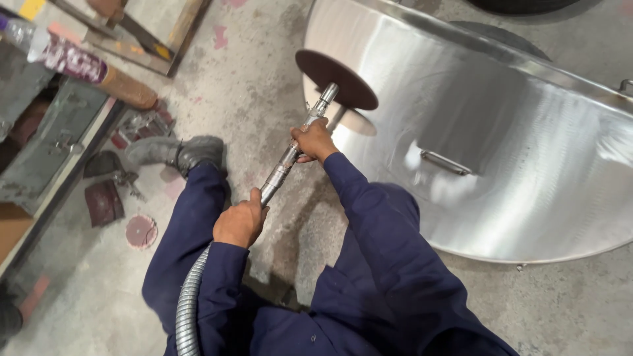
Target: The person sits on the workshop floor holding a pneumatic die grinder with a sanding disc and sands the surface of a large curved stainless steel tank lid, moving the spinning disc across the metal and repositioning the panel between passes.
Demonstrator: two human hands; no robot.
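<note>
On the concrete floor (pixel 264 79): flexible-shaft polishing tool (pixel 283 165), both grips closed around it — left hand (pixel 241 221) low, right hand (pixel 315 140) nearer the brown disc (pixel 336 79), which meets the round steel lid (pixel 501 132).

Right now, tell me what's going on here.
A person in dark blue work clothes grips a long metal tool with both hands: the left hand near the flexible metal hose, the right hand further up the shaft. The dark round disc at the tip sits against the edge of a big shiny steel lid with a small handle, lying on the concrete floor. Spare discs lie by the person's shoe.
</note>
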